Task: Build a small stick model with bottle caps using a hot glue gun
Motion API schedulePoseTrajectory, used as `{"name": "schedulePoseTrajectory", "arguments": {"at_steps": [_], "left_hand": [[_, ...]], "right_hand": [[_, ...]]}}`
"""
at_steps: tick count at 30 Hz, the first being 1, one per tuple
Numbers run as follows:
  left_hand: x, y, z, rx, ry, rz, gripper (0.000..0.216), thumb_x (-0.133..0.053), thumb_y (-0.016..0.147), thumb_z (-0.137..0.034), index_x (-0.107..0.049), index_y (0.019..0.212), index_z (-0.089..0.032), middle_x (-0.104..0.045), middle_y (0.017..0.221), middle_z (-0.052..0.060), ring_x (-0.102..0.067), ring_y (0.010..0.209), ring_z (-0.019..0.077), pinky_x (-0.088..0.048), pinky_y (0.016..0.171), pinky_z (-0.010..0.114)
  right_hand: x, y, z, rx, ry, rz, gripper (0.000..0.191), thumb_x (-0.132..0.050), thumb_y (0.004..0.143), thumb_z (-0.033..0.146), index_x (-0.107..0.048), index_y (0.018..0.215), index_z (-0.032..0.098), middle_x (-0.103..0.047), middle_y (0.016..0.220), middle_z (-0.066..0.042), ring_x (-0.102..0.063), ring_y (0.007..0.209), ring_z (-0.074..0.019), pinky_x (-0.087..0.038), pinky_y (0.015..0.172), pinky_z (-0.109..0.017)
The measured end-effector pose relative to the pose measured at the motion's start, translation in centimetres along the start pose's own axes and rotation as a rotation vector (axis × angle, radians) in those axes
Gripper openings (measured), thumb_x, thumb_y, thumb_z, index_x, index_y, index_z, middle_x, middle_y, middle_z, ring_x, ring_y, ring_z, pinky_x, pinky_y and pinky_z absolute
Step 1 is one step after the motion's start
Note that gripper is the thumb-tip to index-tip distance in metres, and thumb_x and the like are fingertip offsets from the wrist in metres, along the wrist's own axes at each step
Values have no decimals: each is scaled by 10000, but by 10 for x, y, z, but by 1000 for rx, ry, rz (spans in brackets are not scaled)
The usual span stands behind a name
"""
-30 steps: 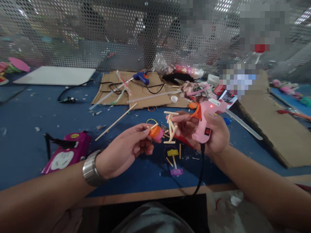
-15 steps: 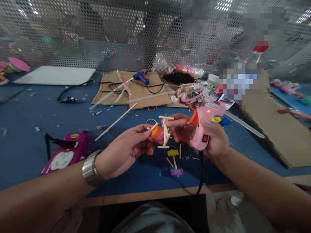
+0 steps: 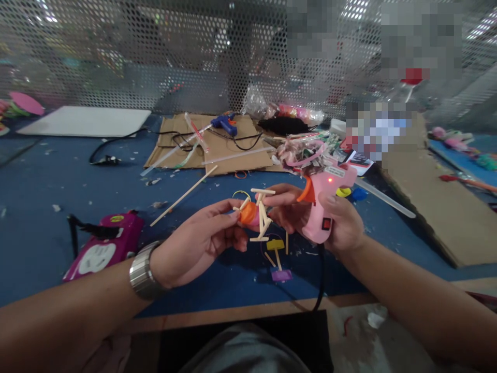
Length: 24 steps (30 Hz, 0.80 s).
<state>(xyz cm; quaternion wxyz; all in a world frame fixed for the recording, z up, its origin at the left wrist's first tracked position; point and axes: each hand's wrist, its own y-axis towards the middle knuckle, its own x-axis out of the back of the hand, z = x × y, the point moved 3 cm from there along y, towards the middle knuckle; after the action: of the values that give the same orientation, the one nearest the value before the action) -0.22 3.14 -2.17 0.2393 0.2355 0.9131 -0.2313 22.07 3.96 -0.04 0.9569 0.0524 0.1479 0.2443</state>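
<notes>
Between the thumb and fingers of my left hand is a small craft model made of pale wooden sticks with an orange and pink round part. My right hand is wrapped round a pink hot glue gun with an orange trigger and a lit red light. The right fingertips reach the model's sticks; whether they grip it I cannot tell. The glue gun's nozzle is hidden. Below the model, a wooden stick with a yellow piece and a purple piece at its ends lies on the blue table.
A purple case lies at left, near a long wooden stick. Further back are cardboard with a blue glue gun, a white board and plastic-wrapped bits. More cardboard lies at right. A perforated metal screen stands behind.
The model's stick frame has tilted slightly in my hands. My grip on the model and on the pink glue gun is the same; the whole view has shifted slightly.
</notes>
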Motion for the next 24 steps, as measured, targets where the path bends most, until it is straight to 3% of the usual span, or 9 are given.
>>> {"name": "schedulePoseTrajectory", "arguments": {"at_steps": [24], "left_hand": [[-4,-3,0,6,15,74,218,-847,963,-259,-759,1138,-164,-773,983,86,-699,767,158,-560,720,255]], "right_hand": [[6,-1,-6,3,1,0,567,-626,944,709,-943,1080,259,-760,1380,-133,-569,701,-182,-475,615,-358]]}}
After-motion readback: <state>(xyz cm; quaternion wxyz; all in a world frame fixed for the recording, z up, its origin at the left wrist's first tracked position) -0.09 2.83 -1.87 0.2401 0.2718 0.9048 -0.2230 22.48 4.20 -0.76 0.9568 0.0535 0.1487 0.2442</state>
